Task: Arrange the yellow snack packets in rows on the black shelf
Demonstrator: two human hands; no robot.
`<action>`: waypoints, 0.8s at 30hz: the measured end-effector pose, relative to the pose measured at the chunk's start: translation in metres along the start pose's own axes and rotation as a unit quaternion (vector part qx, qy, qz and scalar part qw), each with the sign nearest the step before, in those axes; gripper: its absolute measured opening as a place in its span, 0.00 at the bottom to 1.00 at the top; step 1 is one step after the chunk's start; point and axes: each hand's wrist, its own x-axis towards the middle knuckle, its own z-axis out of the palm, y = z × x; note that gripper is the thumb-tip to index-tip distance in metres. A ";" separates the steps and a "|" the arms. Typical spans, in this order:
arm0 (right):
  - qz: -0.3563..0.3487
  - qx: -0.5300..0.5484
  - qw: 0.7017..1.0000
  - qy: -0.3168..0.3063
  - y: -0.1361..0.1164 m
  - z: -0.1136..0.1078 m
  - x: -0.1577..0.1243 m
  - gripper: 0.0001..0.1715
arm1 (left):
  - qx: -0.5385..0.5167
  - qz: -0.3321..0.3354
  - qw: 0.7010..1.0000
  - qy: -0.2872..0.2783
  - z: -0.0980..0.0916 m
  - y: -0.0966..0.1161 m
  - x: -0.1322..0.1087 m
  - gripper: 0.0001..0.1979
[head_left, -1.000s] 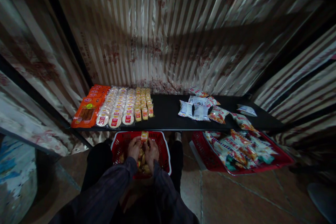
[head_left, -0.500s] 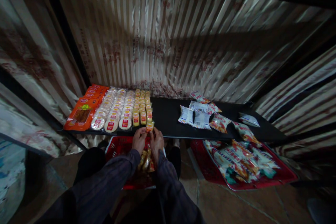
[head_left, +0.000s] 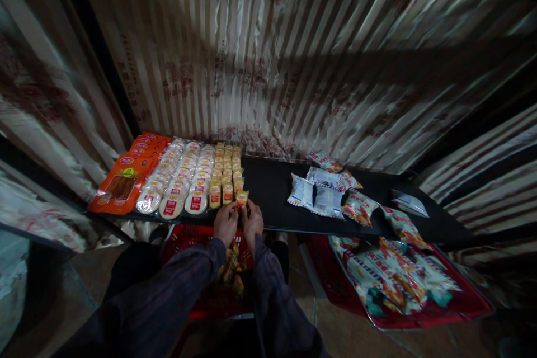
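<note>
A small yellow-wrapped snack cake (head_left: 242, 198) is pinched between the fingertips of my left hand (head_left: 225, 222) and my right hand (head_left: 252, 218). Both hands are closed on it at the front edge of the black shelf (head_left: 271, 190). Just beyond it stand rows of the same yellow snack packs (head_left: 227, 190). To their left lie several rows of round white rice crackers (head_left: 196, 201) in clear wrap. Below my forearms, a red basket (head_left: 184, 235) holds more yellow-wrapped pieces (head_left: 230, 264), partly hidden by my sleeves.
Orange snack bags (head_left: 118, 184) overlap at the shelf's left end. White chip bags (head_left: 329, 200) lie loosely on the right half. Another red basket (head_left: 470, 305), full of bags, sits below right. Striped sheeting (head_left: 251, 67) hangs behind, with a dark post (head_left: 100, 45) at left.
Both hands, with the snack cake between them, have moved slightly forward to the front of the rightmost yellow row. The camera view has shifted a little.
</note>
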 end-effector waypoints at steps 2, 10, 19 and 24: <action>0.001 -0.006 1.000 -0.002 0.002 0.002 0.003 0.30 | 0.006 0.006 1.000 -0.005 0.001 0.000 0.003 0.17; -0.017 -0.032 0.999 -0.021 0.005 0.007 0.015 0.29 | 0.018 0.046 0.999 -0.016 0.009 -0.004 0.013 0.20; -0.028 -0.042 0.998 -0.021 0.003 0.012 0.023 0.26 | 0.185 0.208 0.960 0.001 0.007 -0.023 0.011 0.25; -0.027 -0.019 0.999 -0.020 0.002 0.009 0.020 0.26 | 0.350 0.362 0.864 -0.013 -0.003 -0.028 0.010 0.26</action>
